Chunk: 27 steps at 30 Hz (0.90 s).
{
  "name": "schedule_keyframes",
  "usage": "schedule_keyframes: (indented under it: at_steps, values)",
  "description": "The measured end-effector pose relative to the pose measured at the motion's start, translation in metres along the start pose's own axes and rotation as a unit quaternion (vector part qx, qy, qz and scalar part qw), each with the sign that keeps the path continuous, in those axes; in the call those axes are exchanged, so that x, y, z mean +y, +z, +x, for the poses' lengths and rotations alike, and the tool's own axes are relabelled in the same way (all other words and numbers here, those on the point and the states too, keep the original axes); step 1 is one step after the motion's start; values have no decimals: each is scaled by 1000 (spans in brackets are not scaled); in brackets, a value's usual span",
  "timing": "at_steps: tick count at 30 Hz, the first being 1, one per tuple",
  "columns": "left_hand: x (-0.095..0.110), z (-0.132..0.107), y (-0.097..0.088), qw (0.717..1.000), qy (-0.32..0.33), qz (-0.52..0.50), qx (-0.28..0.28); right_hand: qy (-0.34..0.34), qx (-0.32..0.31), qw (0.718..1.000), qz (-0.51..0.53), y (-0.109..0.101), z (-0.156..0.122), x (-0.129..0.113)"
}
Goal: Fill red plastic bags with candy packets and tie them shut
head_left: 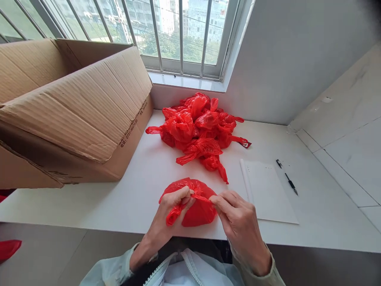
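Note:
A filled red plastic bag [199,216] rests near the front edge of the white table, its contents hidden. My left hand [175,202] is closed round the bag's gathered neck, and a twisted red end sticks out below the thumb. Between the thumb and fingers of my right hand [236,212] is another part of the same bag's top, pulled out to the right. The plastic between the two hands looks stretched. Behind them lies a heap of red plastic bags [199,127], several with their tops twisted or knotted.
A large open cardboard box [98,107] stands at the left. On the right of the white table [321,222] lie a white notepad [268,194], a black pen [291,184] and its cap [279,163]. A barred window [181,35] and a wall bound the back.

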<state>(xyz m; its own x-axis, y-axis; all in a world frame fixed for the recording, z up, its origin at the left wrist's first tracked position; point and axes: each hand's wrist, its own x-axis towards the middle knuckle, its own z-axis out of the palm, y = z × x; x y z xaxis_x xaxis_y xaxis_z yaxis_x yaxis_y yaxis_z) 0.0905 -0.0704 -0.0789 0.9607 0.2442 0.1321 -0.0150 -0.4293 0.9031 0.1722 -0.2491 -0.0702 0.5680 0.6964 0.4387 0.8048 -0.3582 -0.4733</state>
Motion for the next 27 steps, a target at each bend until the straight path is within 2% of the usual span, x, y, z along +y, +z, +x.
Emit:
schedule_keyframes:
  at_steps: [3,6,8,11,14,17,21,25,27]
  values:
    - [-2,-1,1,998,-30,-58,4,16,-94,995,14,6,-12,8]
    - [-4,-4,4,992,-70,-108,19,-9,-170,985,27,2,-14,20]
    - [-3,-7,6,992,-75,-99,19,-26,-176,982,62,-5,-8,29]
    - [-1,-9,8,998,-48,-41,2,-27,-138,969,201,-11,9,41]
    - [5,-12,13,999,14,47,0,-41,-135,935,326,0,29,45]
    - [13,-14,20,991,54,116,43,-51,-163,914,369,18,42,42]
    - [20,-16,31,974,90,169,121,23,-158,895,416,29,46,39]
    - [13,-15,41,944,150,223,193,102,-189,856,471,33,44,41]
    - [5,-15,42,927,179,251,215,142,-206,826,505,36,43,43]
